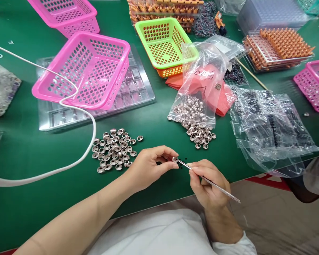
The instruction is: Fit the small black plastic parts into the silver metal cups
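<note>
Between the thumb and fingers of my left hand (151, 164) is a small round silver metal cap (175, 159). My right hand (211, 180) grips a thin metal tweezer-like tool (215, 185) like a pen, its tip touching the cap. Several tiny black dots (185, 163) lie on the green table just behind the tool's tip. Left of my left hand spreads a loose pile of similar metal caps (114, 148). Farther back, more caps (198, 132) spill from the mouth of a clear plastic bag (196, 102).
A pink basket (82, 71) rests on a clear plastic tray (146, 94) at the left, with a white cable (91, 141) across it. A green basket (166, 44) stands behind. Clear bags of black parts (273, 124) and trays of orange parts (284, 46) lie right.
</note>
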### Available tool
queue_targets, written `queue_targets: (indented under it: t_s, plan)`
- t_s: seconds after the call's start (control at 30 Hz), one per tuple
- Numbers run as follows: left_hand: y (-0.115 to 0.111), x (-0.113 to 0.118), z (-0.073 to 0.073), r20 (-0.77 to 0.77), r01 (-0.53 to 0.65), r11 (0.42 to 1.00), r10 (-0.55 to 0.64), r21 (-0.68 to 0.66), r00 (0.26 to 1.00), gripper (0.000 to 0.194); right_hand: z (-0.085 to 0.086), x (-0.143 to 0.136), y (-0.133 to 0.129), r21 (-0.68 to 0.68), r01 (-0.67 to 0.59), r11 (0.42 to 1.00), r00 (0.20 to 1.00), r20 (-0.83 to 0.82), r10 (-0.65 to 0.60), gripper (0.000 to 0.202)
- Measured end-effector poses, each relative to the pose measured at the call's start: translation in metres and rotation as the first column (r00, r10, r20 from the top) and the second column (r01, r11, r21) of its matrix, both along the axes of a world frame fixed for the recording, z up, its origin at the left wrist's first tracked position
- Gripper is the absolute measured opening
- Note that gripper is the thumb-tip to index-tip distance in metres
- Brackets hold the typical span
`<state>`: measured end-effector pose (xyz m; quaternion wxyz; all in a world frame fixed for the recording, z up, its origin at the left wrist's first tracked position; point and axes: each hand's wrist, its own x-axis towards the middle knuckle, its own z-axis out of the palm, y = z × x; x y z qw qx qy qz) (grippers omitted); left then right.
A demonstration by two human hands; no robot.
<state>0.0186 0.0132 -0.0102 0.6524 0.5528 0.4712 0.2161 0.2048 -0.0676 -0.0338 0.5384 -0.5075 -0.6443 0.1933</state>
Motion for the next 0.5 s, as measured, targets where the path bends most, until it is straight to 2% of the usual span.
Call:
queue_targets:
  t_s: [0.3, 0.5]
  plan:
    - [-0.0002, -0.0006, -0.0044, -0.036, -0.010, 0.981, 0.017, 0.191, 0.999, 0.012, -0.0021, 0.0027, 0.0002, 0.022, -0.037, 0.999, 0.999, 0.037, 0.036, 0.035]
    - [-0.0010, -0.0020, -0.0050, -0.041, 0.005, 0.975, 0.004, 0.222, 0.999, 0.012, -0.0033, 0.0034, 0.0010, 0.032, -0.061, 0.998, 0.996, 0.063, 0.059, 0.035]
